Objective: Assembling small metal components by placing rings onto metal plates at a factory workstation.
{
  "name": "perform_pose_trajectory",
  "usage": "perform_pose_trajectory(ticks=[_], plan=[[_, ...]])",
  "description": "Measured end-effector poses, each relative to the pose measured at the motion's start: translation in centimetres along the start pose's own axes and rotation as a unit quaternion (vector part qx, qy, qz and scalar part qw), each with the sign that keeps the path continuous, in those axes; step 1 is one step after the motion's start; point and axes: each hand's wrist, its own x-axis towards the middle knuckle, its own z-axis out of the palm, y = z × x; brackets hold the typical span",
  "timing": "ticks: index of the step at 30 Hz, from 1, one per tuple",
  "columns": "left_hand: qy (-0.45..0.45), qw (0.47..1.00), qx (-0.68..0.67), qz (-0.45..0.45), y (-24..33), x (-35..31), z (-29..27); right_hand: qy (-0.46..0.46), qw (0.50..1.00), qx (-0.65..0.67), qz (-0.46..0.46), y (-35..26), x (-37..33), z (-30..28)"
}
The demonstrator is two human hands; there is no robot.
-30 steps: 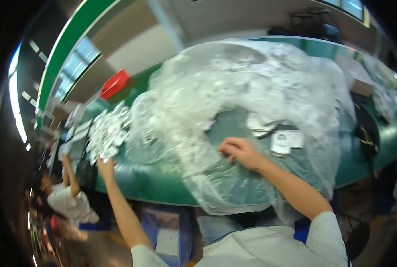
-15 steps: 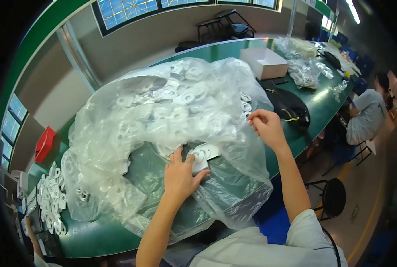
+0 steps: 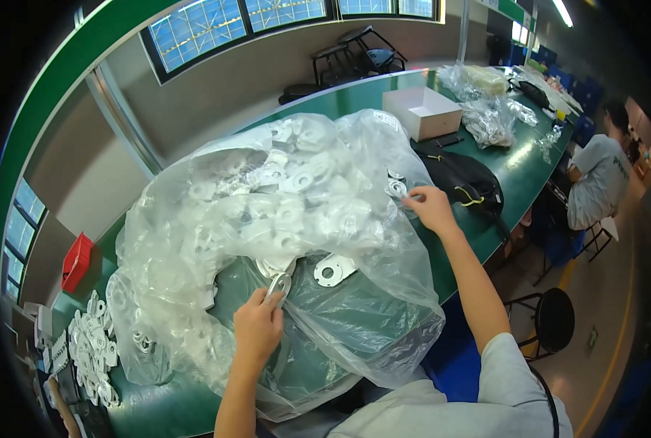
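As left hand (image 3: 258, 325) pinches white ring-shaped part (image 3: 283, 282) toward front edge of green desk (image 3: 157, 405), slack clear-plastic bag (image 3: 172, 241) could snag it; right hand (image 3: 435, 210) at silvery rings (image 3: 396, 188), grip unclear.

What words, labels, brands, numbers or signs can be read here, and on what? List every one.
Seated co-worker's pale grey fabric shirt: dark lettering on the back, too small to read whole.
Green floor marking: too blurred to read.
White ring-shaped part in the left hand: no readable text.
Nothing else legible.
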Motion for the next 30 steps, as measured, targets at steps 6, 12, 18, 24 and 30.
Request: perform_pose_trajectory(ticks=[6, 12, 18, 24, 30], plan=[[0.073, 0.916, -0.345, -0.189, -2.3, -1.7, -0.4, 0.044, 0.987, 0.102, -0.119, -12.1, -4.5, -0.5], [0.073, 0.746, -0.613, -0.250, -3.6, -1.5, -0.5, -0.152, 0.905, 0.256, -0.305, -22.2, -9.3, 8.3], [0.179, 0.657, -0.686, -0.258, -4.0, -1.8, -0.9, -0.146, 0.877, 0.128, -0.440, -21.6, -10.9, 14.9], [0.203, 0.660, -0.676, -0.257, -4.7, -2.1, -0.6, -0.159, 0.871, 0.098, -0.454, -21.4, -11.8, 15.2], [0.200, 0.680, -0.654, -0.264, -4.9, -1.7, -0.5, -0.152, 0.871, 0.099, -0.457, -20.8, -11.6, 15.7]])
